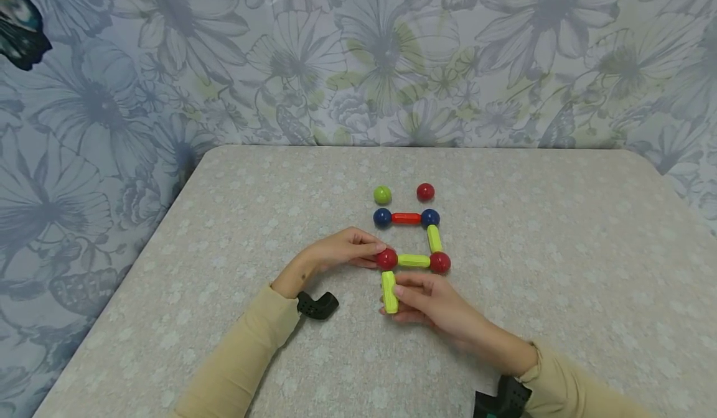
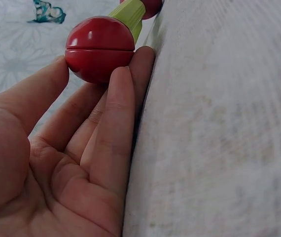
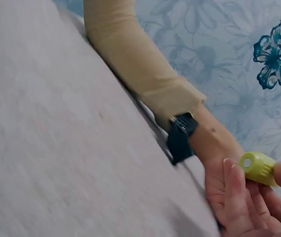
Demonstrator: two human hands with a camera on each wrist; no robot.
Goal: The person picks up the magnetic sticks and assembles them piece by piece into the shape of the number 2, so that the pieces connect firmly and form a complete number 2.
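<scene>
My left hand pinches a red ball between thumb and fingers at the near left corner of a stick-and-ball chain. In the left wrist view the thumb and fingertips hold this red ball low by the tabletop. My right hand grips a yellow-green magnetic rod, its far end right at that ball. The right wrist view shows a round metal tip on the rod. From the ball a yellow-green rod runs right to another red ball.
A second yellow-green rod leads to a blue ball, joined by a red rod to another blue ball. Behind lie a loose green ball and a red ball. The patterned table meets a floral wall.
</scene>
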